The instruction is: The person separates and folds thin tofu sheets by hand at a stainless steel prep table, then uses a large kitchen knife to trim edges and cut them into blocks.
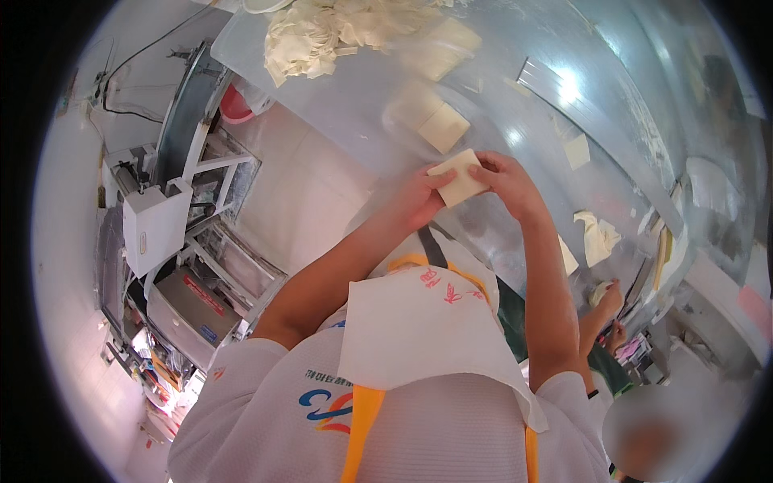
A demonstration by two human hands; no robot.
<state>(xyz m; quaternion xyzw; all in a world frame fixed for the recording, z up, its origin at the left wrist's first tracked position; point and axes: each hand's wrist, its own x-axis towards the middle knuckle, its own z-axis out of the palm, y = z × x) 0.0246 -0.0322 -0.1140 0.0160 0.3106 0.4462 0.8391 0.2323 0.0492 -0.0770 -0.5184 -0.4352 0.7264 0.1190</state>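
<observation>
A pale yellow stack of square dough wrappers (460, 179) is held in front of me, above the near edge of the metal table. My left hand (425, 197) grips its left side, thumb over the top face. From the right, my right hand (506, 181) pinches the far right edge between thumb and fingers. Just beyond my hands, another wrapper stack (444, 129) lies on the table. Farther back is a larger block of stacked wrappers (447, 48), next to a heap of crumpled dough scraps (310, 40).
A long metal bar (600, 133) crosses the table on the right. Near it lie a single dough square (576, 151) and a folded dough piece (597, 238). A co-worker's hand (608, 298) works at lower right. White machinery (157, 229) stands left, beyond the floor.
</observation>
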